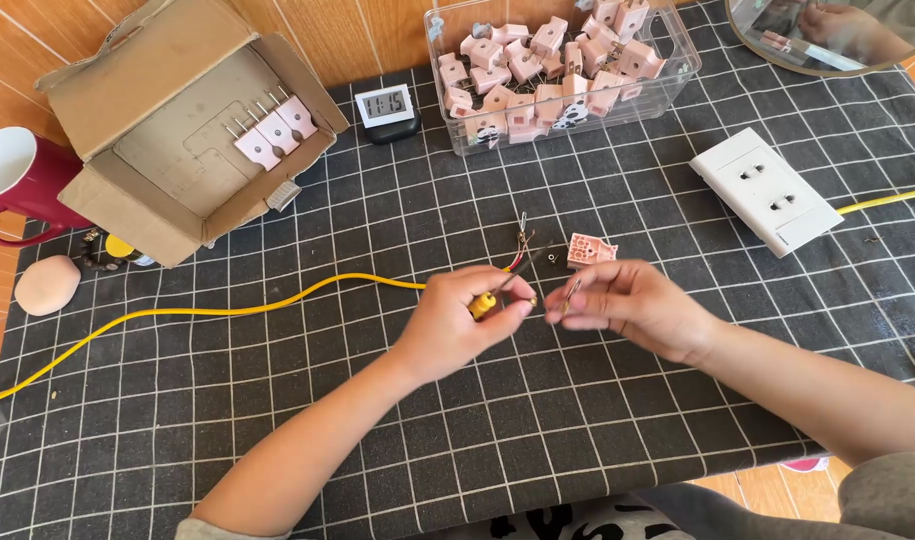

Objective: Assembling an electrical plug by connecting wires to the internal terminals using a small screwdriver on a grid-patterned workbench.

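Observation:
My left hand [467, 320] grips the end of a yellow cable [227, 308] that trails off to the left across the mat. Bare wire ends [522, 240] stick up from the cable beyond my fingers. My right hand [627, 305] pinches a thin metal piece [572, 293] close to my left fingertips. A pink plug half [589, 249] lies open on the mat just beyond my hands, with a tiny screw [552, 258] beside it.
A clear bin [677, 72] of pink plugs stands at the back. A cardboard box [157, 110] holds three pink plugs at the back left, next to a small digital clock [387, 108]. A white double socket [767, 190] lies right, a red mug [12, 185] far left.

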